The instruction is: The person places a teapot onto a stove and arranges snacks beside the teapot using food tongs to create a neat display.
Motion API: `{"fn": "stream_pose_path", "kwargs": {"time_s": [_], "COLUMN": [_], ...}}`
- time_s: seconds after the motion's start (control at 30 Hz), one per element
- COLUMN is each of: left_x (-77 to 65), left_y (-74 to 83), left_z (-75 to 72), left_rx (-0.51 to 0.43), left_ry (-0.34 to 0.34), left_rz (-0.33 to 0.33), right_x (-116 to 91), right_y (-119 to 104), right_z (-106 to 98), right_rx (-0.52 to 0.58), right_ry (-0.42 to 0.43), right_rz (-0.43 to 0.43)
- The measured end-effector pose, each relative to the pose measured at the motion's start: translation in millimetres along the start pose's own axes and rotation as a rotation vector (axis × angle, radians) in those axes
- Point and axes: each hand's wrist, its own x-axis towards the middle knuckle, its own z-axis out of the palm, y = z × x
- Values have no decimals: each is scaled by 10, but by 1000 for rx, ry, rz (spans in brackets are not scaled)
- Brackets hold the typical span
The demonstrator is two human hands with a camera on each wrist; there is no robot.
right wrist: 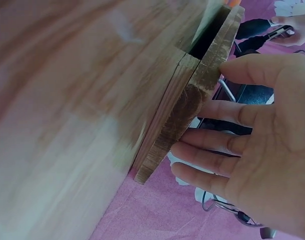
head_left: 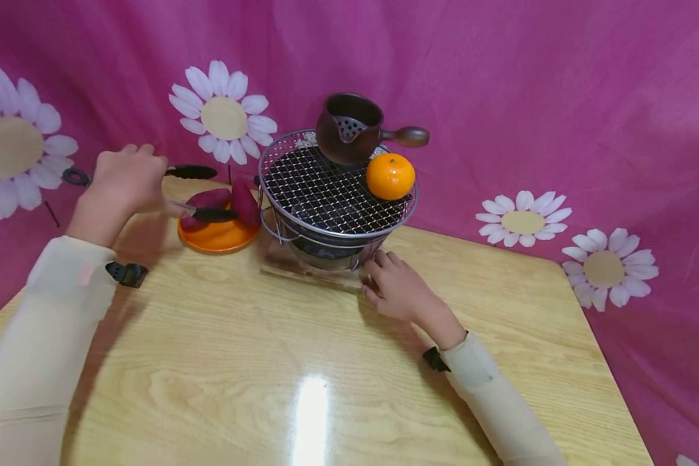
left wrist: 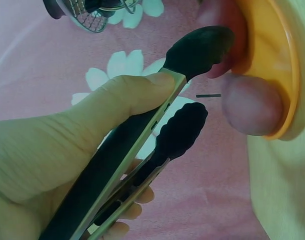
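Black, scalloped heads tip the tongs (left wrist: 112,152), whose slim arms have a metallic edge. We hold them in our left hand (head_left: 127,178), thumb along one arm and fingers at the other, the two heads spread apart. They reach toward two tapering, purplish-red sweet potatoes (head_left: 246,206) on a smooth, round orange plate (head_left: 218,247); whether they touch, we cannot tell.

Our right hand (head_left: 397,288), fingers loosely bent and gripping nothing we can make out, is at the end of a rough-edged wooden board (head_left: 309,278). On that board stands a round grill (head_left: 320,188) topped with crossed wire mesh, just right of the plate. It carries a dark brown pot (head_left: 340,149) with a pierced strainer and stubby side handle, plus a glossy mandarin (head_left: 390,176). Beneath everything we see a pale, wood-grained worktop (head_left: 210,362), glossy enough to reflect light.
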Motion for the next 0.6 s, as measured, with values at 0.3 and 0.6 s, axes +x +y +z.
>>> {"fn": "stream_pose_path", "kwargs": {"time_s": [0.3, 0.6], "left_x": [16, 1], "left_y": [-37, -53], "left_z": [-5, 14], "left_rx": [-8, 4], "left_ry": [-23, -35], "left_rz": [-2, 0], "right_x": [39, 36], "right_y": [-17, -52], "right_z": [-70, -106], "right_rx": [17, 8], "right_ry": [-2, -9], "right_rz": [6, 28]}}
